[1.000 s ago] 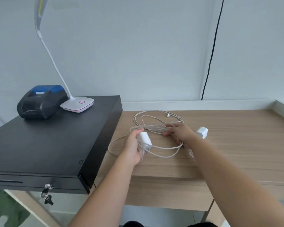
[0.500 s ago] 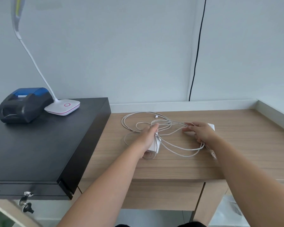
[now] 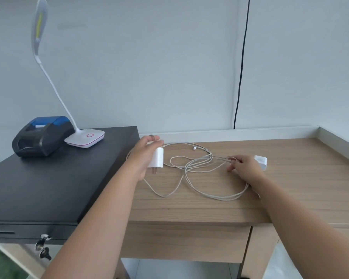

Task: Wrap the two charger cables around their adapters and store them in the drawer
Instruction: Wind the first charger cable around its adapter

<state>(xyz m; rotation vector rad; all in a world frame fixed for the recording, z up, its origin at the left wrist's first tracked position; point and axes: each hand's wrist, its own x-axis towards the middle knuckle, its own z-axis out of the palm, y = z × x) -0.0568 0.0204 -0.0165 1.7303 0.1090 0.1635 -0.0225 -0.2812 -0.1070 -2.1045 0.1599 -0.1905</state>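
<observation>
Charger cables [image 3: 216, 193] lie in loose, tangled white loops on the wooden worktop [image 3: 302, 190], filling the centre of the frame between your two hands. The nearest loops sag toward the worktop's front edge, just left of your right forearm.

Your left hand [image 3: 144, 156], at centre left, has its fingers clenched around a white adapter [image 3: 156, 158]. You hold it upright, its two metal prongs pointing down and clear of the wood. One strand runs from under that hand down into the loops.

Your right hand [image 3: 245, 167], at centre right, rests on the worktop with its fingers [image 3: 233, 160] pinching a bundle of several strands where they cross. The second adapter [image 3: 261, 162] sits just behind that hand, partly hidden by it, on the wood.

Farther back, a small cable plug [image 3: 194, 148] lies near the rear of the worktop.

At the left of the frame a black cash drawer [image 3: 44, 188] stands beside the worktop, shut, with keys [image 3: 42, 249] hanging from its front lock at lower left. On its top, toward the upper left, sit a dark receipt printer [image 3: 41, 135] with a blue lid and a white desk lamp [image 3: 85, 136] whose neck bends upward. A black wire [image 3: 241, 63] runs down the pale wall at upper right.
</observation>
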